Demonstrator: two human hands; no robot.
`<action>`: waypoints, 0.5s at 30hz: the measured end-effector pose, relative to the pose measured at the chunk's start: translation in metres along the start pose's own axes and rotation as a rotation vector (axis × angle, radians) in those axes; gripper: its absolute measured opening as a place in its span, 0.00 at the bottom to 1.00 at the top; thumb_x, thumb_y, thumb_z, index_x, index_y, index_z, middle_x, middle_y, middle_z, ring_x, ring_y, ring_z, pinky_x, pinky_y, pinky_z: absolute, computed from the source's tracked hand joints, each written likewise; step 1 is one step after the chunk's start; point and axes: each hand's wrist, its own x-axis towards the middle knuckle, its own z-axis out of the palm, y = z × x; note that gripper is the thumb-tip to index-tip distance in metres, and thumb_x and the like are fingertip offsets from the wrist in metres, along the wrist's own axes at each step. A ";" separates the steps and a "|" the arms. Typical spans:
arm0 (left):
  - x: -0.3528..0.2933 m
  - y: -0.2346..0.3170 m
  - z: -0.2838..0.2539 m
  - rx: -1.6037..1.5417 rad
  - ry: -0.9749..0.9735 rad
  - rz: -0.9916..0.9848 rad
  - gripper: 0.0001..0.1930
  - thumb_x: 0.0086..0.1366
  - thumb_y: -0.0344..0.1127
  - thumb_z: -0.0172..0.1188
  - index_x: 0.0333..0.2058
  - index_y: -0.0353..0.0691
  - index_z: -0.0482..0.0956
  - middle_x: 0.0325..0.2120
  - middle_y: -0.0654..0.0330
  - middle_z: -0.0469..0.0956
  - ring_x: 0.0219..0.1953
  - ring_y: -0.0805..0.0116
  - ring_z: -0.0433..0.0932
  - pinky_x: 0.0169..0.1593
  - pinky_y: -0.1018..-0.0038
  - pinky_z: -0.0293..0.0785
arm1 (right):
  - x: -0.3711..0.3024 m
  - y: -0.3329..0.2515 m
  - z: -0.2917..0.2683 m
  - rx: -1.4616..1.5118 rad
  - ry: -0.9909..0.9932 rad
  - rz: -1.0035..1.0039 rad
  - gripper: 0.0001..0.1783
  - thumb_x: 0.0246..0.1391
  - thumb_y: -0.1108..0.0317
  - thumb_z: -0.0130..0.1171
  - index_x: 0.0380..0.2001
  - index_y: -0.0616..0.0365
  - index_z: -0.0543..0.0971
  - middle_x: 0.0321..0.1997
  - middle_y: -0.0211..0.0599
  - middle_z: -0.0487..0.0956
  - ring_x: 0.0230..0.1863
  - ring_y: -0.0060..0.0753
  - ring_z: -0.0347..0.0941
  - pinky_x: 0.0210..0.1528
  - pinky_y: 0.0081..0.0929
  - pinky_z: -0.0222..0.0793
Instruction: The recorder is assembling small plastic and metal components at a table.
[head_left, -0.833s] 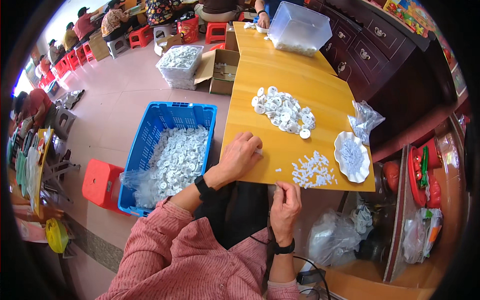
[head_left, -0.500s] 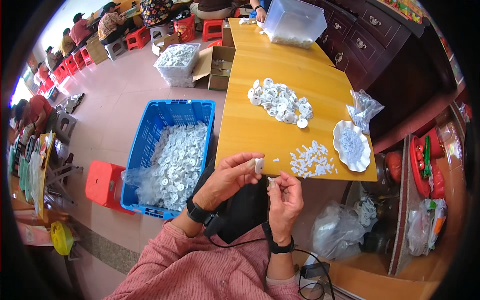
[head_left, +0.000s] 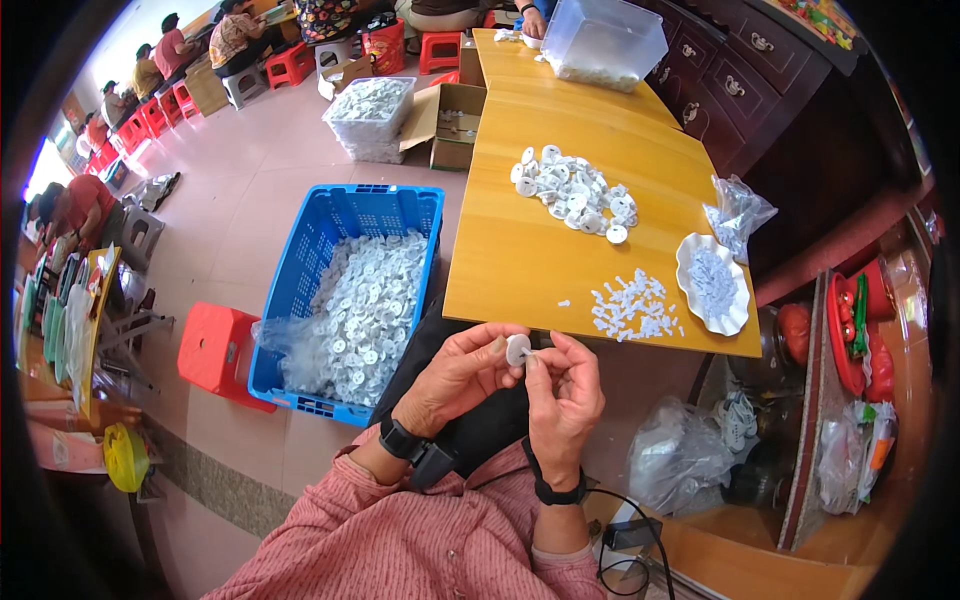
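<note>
My left hand [head_left: 462,372] pinches a round white plastic disc [head_left: 517,349] by its edge, just off the front edge of the yellow table [head_left: 500,270]. Between the thumb and forefinger of my right hand [head_left: 563,400] is a small white plastic peg [head_left: 528,352], its tip at the middle of the disc. Whether the peg sits inside the disc I cannot tell. A loose pile of small white pegs [head_left: 636,306] lies on the table beyond my right hand. Farther back is a heap of white discs [head_left: 572,192].
Left of my knees stands a blue crate [head_left: 262,345] full of white discs, beside a red stool [head_left: 215,350]. A scalloped white dish [head_left: 738,318] of pegs and a plastic bag [head_left: 738,215] lie at the table's right. A clear bin [head_left: 605,45] and another person's hand [head_left: 534,22] are at the far end.
My hands have come together, and the peg in my right hand has reached the disc in my left. The disc has turned its flat face more into view. The whole view has shifted slightly.
</note>
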 end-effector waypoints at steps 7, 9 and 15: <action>-0.008 0.003 0.001 0.038 -0.023 0.010 0.17 0.72 0.34 0.57 0.55 0.33 0.75 0.41 0.60 0.80 0.38 0.72 0.79 0.44 0.75 0.78 | -0.002 -0.004 0.002 -0.116 -0.047 -0.059 0.16 0.57 0.80 0.61 0.50 0.64 0.76 0.32 0.35 0.82 0.30 0.21 0.78 0.35 0.22 0.76; -0.010 0.004 0.002 0.054 -0.016 0.007 0.17 0.72 0.35 0.58 0.56 0.33 0.75 0.41 0.61 0.80 0.38 0.73 0.79 0.44 0.75 0.78 | -0.003 -0.005 0.003 -0.121 -0.051 -0.065 0.16 0.57 0.80 0.61 0.49 0.64 0.76 0.31 0.35 0.82 0.30 0.21 0.78 0.35 0.22 0.76; -0.017 0.007 0.003 0.173 0.022 0.015 0.17 0.71 0.34 0.59 0.55 0.33 0.76 0.42 0.60 0.80 0.40 0.74 0.79 0.44 0.76 0.78 | -0.005 -0.013 0.002 -0.237 -0.092 -0.155 0.16 0.55 0.82 0.60 0.48 0.65 0.77 0.31 0.36 0.80 0.29 0.24 0.78 0.33 0.24 0.77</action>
